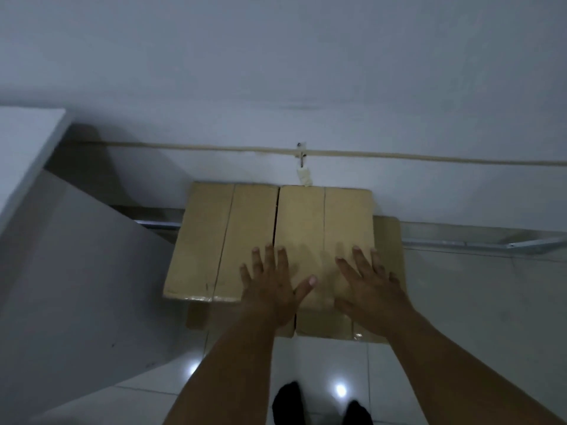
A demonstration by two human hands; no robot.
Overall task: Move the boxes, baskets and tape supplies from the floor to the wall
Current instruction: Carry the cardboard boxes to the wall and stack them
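Observation:
A brown cardboard box (245,228) stands against the white wall (306,72), its top flaps closed with a dark seam down the middle. It rests on a second, slightly larger cardboard box (389,240), which sticks out on the right and at the front. My left hand (270,286) lies flat on the top box near its front edge, fingers spread. My right hand (368,280) lies flat on the box's right front part, fingers also spread. Neither hand holds anything.
A white cabinet or table (61,256) stands close on the left of the boxes. A beige cable (429,157) runs along the wall with a small clip (302,157) above the boxes. The white tiled floor (460,302) lies to the right. My dark-socked feet (288,403) are below.

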